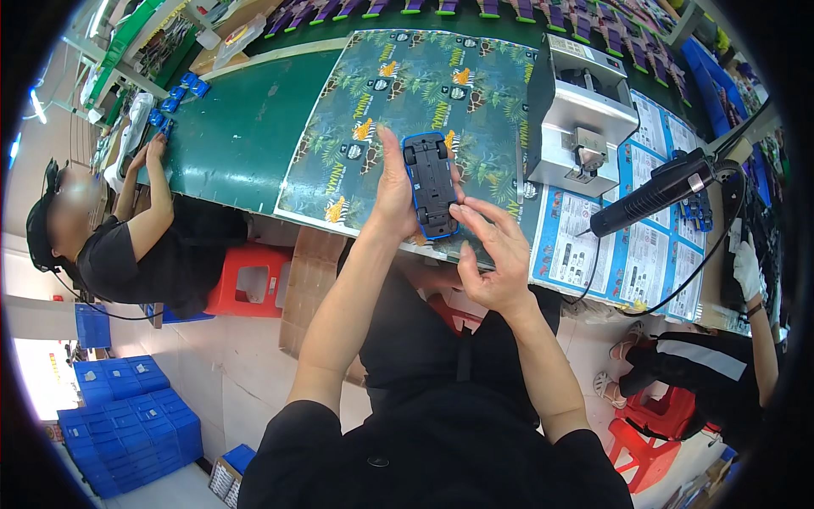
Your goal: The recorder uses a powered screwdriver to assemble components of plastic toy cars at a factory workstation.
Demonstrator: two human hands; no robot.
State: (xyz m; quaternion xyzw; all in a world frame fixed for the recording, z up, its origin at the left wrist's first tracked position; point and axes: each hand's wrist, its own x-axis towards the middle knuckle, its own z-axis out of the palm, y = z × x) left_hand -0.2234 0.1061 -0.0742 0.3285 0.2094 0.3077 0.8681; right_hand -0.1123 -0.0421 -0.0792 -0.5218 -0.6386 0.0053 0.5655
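From the head camera, a left hand (394, 193) clasps a blue car (432, 182), belly up over the patterned sheet's near edge (297, 200), as the right hand (498, 265), thumb apart, fingers its near end; base (434, 170) seemingly fitted, driver (653, 195) unheld, remaining fastening unclear

The toy car (432, 182) has a matt plastic underside; the patterned sheet (415, 89) looks glossy; the machine (566, 117) shows smooth metal.
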